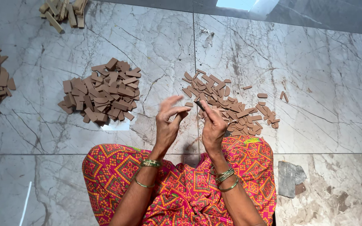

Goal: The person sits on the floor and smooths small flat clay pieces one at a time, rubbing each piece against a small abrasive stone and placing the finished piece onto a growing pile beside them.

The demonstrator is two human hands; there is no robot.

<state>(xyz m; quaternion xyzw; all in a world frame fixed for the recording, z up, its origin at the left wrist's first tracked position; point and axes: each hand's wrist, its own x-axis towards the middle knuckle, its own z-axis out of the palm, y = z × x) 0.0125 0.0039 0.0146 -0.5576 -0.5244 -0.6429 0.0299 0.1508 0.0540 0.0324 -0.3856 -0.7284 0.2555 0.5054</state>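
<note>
Right hand (pixel 213 125) pinching dark piece (pixel 199 105), left hand (pixel 167 123) open

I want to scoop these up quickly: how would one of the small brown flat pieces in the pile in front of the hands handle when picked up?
The small brown pieces look thin and flat, so probably light and unlikely to roll. They keep straight edges in the heap, suggesting stiffness, perhaps brittle. The right hand pinches one between its fingers.

A grey stone slab (pixel 288 179) lies on the marble floor (pixel 327 75).
</note>
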